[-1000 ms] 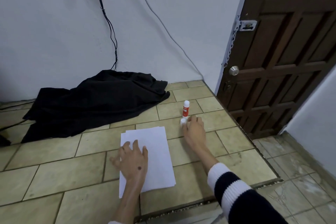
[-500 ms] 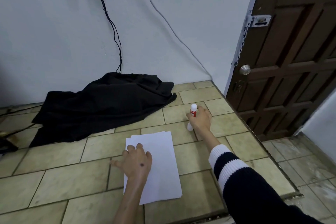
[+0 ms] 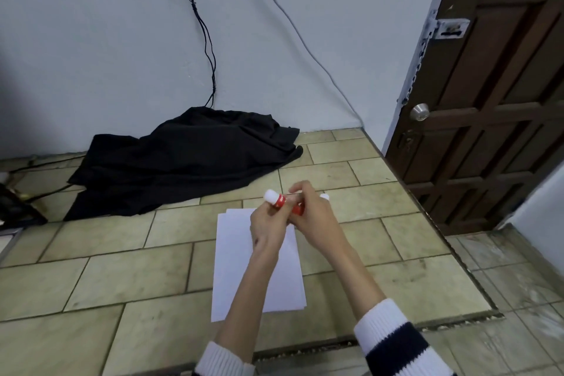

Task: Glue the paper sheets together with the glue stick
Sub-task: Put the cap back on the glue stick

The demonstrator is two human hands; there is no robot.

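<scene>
Both hands hold the glue stick in the air above the far end of the paper sheets on the tiled floor: left hand grips near its white end, right hand wraps the red body. Its label is too blurred to read.

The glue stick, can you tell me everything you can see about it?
The glue stick is a small tube that looks like plastic, with a red body and a white rounded end pointing up and to the left. It is tilted, held in the air above the top edge of the paper sheets. The left hand and the right hand both grip it, and fingers hide its middle. A small white part peeks out past the right hand; I cannot tell if it is the cap.
</scene>
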